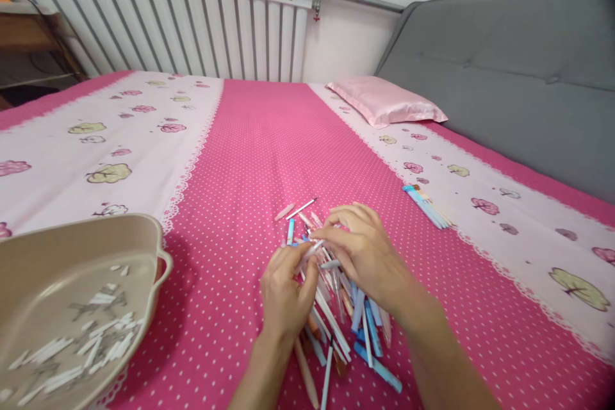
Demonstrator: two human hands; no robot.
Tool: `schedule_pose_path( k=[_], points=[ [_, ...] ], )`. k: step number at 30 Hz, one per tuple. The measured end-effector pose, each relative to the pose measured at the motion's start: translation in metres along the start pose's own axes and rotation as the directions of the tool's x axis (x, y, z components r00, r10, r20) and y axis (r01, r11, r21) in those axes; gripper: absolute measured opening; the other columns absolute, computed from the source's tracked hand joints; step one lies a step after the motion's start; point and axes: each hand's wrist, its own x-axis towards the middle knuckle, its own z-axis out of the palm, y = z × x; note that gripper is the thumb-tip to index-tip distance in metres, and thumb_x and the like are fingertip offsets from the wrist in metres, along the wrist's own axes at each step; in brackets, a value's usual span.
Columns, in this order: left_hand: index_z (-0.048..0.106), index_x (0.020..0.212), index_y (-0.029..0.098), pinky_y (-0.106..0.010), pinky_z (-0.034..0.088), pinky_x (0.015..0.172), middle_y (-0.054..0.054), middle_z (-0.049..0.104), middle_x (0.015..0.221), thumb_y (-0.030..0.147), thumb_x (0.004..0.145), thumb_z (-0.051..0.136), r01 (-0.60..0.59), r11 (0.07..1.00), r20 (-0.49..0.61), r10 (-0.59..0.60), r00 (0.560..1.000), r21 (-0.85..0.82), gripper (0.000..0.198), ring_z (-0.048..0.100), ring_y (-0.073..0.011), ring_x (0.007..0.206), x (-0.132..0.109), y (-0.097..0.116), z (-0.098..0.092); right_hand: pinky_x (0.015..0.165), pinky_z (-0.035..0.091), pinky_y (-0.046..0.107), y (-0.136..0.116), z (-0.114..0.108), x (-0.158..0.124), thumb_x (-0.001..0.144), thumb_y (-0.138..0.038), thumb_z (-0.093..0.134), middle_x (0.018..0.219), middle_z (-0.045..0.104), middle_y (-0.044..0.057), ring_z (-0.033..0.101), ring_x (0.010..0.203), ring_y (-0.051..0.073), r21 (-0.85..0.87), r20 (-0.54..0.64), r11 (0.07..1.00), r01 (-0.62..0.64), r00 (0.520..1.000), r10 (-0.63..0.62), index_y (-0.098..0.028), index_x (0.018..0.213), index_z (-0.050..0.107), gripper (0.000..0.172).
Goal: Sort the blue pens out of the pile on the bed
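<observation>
My left hand (287, 288) and my right hand (368, 253) meet above a heap of pens and pen parts (331, 314) on the pink dotted bedspread. Between the fingertips of both hands is a slim pale pen piece (314, 248), partly covered by the fingers. Just under my right thumb sticks out a short greyish-white piece (330, 264); whether I touch it I cannot tell. The heap mixes white, blue, pink, brown and clear barrels. A dark-tipped white stick (302, 208) and a pink piece (285, 212) lie at its far edge.
On the left stands a beige basin (156, 230) holding several short white sticks and grey clips (103, 298). To the right lies a row of blue and cream pens (427, 206). Farther back are a pink pillow (384, 101), a grey headboard (504, 70) and a white radiator (192, 19).
</observation>
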Motion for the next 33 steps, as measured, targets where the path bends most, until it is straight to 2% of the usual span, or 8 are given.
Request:
schedule_pose_path(
  k=[7,13,16,19,22,24,28,33],
  points=[
    [0.062,0.096,0.019,-0.028,0.043,0.073,-0.004,0.065,0.086,0.027,0.082,0.05,0.03,0.999,-0.034,-0.031,0.999,-0.014,0.02,0.058,-0.0169,0.08,0.001,-0.001,0.001,0.093,0.038,0.04,0.009,-0.007,-0.002,0.083,-0.011,0.045,0.109,0.062,0.009,0.052,0.104,0.022,-0.036,-0.12,0.985,-0.171,0.979,0.165,-0.017,0.115,0.058,0.035],
    [0.062,0.094,0.019,-0.029,0.044,0.073,-0.004,0.066,0.086,0.027,0.081,0.05,0.05,0.998,-0.069,-0.052,0.996,-0.025,0.02,0.059,-0.0172,0.079,0.0,-0.003,0.002,0.089,0.041,0.039,0.005,-0.001,-0.001,0.081,-0.005,0.041,0.1,0.066,0.007,0.056,0.096,0.02,0.007,0.035,0.993,-0.12,0.992,0.12,-0.018,0.11,0.061,0.037],
    [0.062,0.095,0.019,-0.029,0.044,0.074,-0.004,0.065,0.087,0.029,0.081,0.051,0.103,0.993,-0.072,-0.108,0.992,-0.063,0.021,0.059,-0.0177,0.08,0.0,-0.003,0.001,0.089,0.041,0.038,0.002,0.002,0.0,0.082,-0.005,0.039,0.104,0.065,0.008,0.055,0.099,0.02,0.024,0.042,0.991,-0.133,0.99,0.131,-0.017,0.116,0.057,0.04],
    [0.062,0.095,0.018,-0.027,0.044,0.069,-0.004,0.065,0.083,0.034,0.08,0.051,0.254,0.952,-0.15,-0.279,0.948,-0.17,0.024,0.059,-0.0165,0.075,0.0,-0.002,0.0,0.091,0.041,0.039,0.004,0.006,0.0,0.082,-0.005,0.037,0.11,0.062,0.009,0.055,0.102,0.021,0.024,-0.001,0.979,-0.2,0.98,0.2,-0.017,0.125,0.049,0.046],
    [0.06,0.093,0.016,-0.023,0.042,0.058,-0.001,0.06,0.072,0.04,0.081,0.05,0.39,0.872,-0.274,-0.469,0.84,-0.296,0.028,0.053,-0.0128,0.062,0.001,-0.004,-0.001,0.091,0.041,0.04,0.007,0.012,0.0,0.081,-0.004,0.036,0.111,0.062,0.009,0.055,0.103,0.021,0.021,0.003,0.97,-0.241,0.971,0.241,-0.018,0.127,0.046,0.049],
    [0.06,0.091,0.016,-0.021,0.04,0.054,0.002,0.055,0.065,0.041,0.081,0.049,0.424,0.844,-0.305,-0.52,0.798,-0.329,0.029,0.049,-0.011,0.057,0.001,-0.005,-0.002,0.09,0.042,0.04,0.008,0.016,0.0,0.081,-0.004,0.036,0.109,0.062,0.01,0.055,0.103,0.022,0.013,0.04,0.967,-0.254,0.967,0.253,-0.016,0.125,0.048,0.047],
    [0.059,0.09,0.016,-0.021,0.039,0.054,0.003,0.052,0.063,0.042,0.081,0.048,0.438,0.831,-0.284,-0.536,0.795,-0.343,0.029,0.048,-0.0104,0.056,0.002,-0.007,-0.003,0.09,0.042,0.037,0.006,0.025,0.001,0.082,-0.006,0.037,0.111,0.061,0.01,0.054,0.105,0.022,0.003,0.101,0.97,-0.241,0.966,0.24,-0.017,0.123,0.05,0.044],
    [0.057,0.09,0.015,-0.024,0.046,0.06,-0.004,0.063,0.082,0.042,0.082,0.047,0.42,0.801,-0.263,-0.554,0.79,-0.427,0.03,0.057,-0.0121,0.065,0.003,-0.009,0.0,0.089,0.042,0.034,0.005,0.033,-0.001,0.084,-0.008,0.038,0.107,0.062,0.01,0.055,0.101,0.02,0.0,0.152,0.976,-0.216,0.965,0.214,-0.016,0.121,0.052,0.04]
  ],
)
